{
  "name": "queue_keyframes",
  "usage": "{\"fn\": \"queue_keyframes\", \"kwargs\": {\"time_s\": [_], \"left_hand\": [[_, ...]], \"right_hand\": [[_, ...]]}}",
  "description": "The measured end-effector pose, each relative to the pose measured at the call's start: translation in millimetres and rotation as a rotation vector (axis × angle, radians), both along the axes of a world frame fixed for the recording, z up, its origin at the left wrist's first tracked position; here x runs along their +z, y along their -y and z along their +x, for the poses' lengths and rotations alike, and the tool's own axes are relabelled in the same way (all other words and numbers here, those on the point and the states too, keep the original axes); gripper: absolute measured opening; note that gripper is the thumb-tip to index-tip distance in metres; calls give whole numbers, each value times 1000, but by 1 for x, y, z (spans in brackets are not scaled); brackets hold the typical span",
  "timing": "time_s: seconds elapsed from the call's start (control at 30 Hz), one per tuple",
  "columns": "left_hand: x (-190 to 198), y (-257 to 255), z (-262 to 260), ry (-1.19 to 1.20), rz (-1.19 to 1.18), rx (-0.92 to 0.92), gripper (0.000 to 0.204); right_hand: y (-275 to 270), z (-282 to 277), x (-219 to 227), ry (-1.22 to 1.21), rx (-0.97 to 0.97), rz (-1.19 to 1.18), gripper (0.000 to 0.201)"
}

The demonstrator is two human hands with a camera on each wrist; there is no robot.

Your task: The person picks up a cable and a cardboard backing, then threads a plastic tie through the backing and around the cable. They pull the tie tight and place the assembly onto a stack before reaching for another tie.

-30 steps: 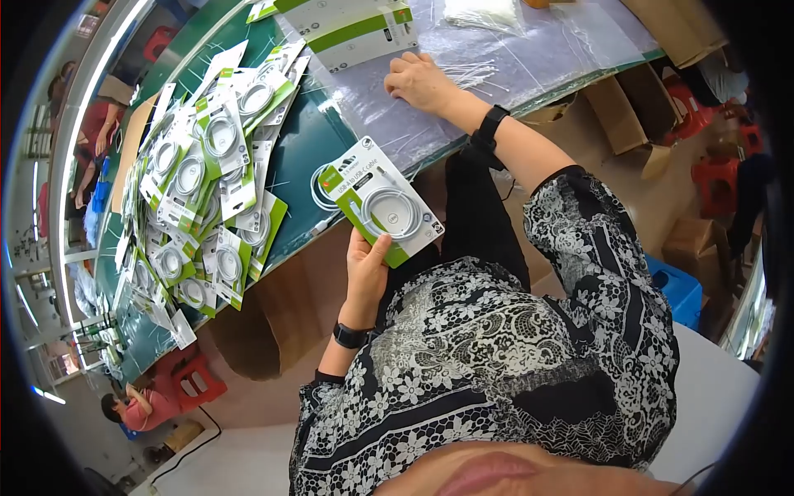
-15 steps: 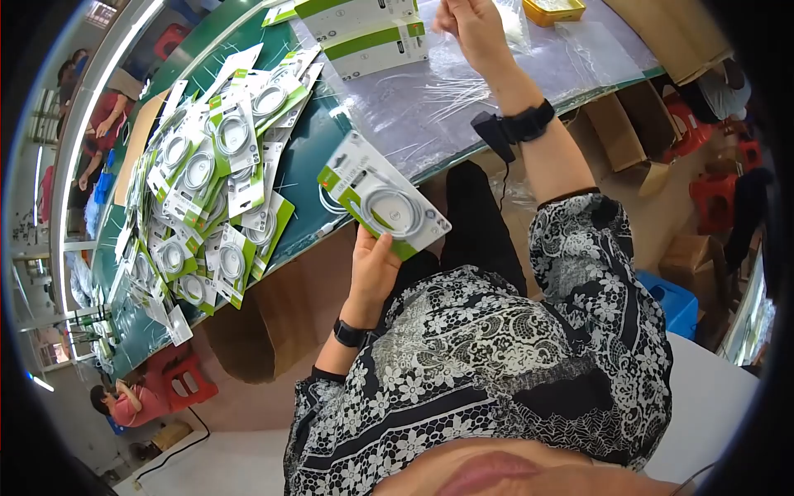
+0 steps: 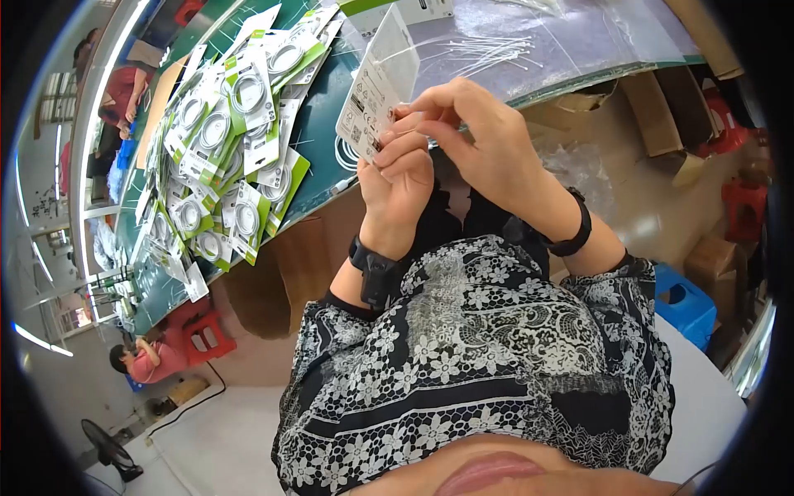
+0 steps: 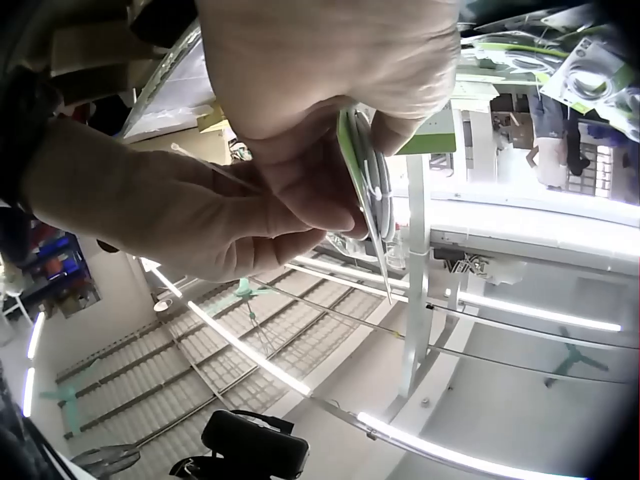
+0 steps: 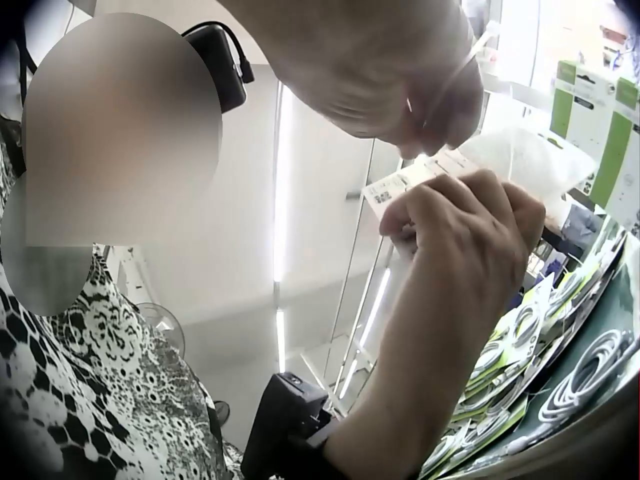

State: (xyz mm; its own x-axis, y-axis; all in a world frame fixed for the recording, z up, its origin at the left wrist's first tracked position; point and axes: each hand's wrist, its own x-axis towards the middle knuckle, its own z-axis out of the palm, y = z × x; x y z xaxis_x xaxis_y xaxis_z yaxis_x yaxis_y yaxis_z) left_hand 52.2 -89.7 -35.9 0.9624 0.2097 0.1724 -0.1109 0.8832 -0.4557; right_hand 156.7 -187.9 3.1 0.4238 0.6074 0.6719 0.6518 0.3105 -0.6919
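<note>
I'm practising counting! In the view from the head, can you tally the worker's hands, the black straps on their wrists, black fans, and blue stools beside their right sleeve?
Hands: 2, left and right
Black wrist straps: 2, left and right
Black fan: 1
Blue stool: 1
Total: 6

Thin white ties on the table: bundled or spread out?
Spread out: the head view shows the ties loosely fanned on the table, some crossing, ends uneven, no band visible.
</note>
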Motion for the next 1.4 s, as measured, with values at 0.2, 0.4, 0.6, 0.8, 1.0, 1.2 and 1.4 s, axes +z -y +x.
{"fn": "queue_keyframes", "kwargs": {"time_s": [0.2, 0.4, 0.6, 0.8, 1.0, 1.2, 1.4], "left_hand": [[3, 4, 1, -98, -46, 11, 21], [1, 2, 1, -101, 23, 26, 23], [-3, 3, 2, -99, 28, 22, 24], [-1, 8, 4, -113, 46, 55, 24], [-12, 3, -4, -152, -13, 71, 24], [-24, -2, -6, -422, 122, 101, 26], [-14, -3, -11, -430, 500, 138, 33]], "right_hand": [[-7, -2, -4, 21, -61, -26, 17], [-9, -1, -1, 1, -56, -54, 17], [-9, 0, -2, -24, -44, -54, 16], [-8, -2, 0, 9, -50, -64, 17], [-2, -14, -1, 344, -116, -12, 20], [11, -17, 0, 246, -93, 37, 22], [25, -9, -8, 320, -55, 75, 27]]}}
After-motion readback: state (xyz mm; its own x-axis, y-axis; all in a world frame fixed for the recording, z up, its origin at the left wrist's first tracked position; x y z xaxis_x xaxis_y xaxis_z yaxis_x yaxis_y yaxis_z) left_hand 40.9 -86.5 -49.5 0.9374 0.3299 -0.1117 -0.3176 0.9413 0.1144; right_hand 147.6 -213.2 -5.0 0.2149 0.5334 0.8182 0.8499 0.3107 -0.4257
